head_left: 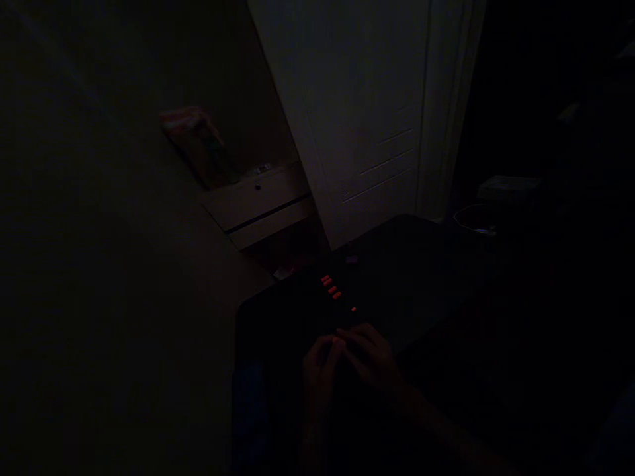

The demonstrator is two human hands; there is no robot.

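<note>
In very dim light, both hands meet over the dark table's near part. My left hand point(319, 370) is closed, thumb and fingertips pinching a small orange piece point(337, 339). From the right, my right hand point(371, 350) brings its thumb and fingers together at the same piece, mostly covering it. Just beyond the hands a single small orange block point(354, 309) lies on the table. Farther off, several orange blocks point(332, 289) form a slanting row. The exact kind of these pieces is too dark to make out.
The dark table point(397, 277) has a rounded far edge. On it, near that edge, sits a small purplish object point(351, 260). Behind stand a pale door point(367, 119) and a drawer unit point(262, 205) with a picture-like panel point(198, 142) above. Something blue point(249, 403) shows at lower left.
</note>
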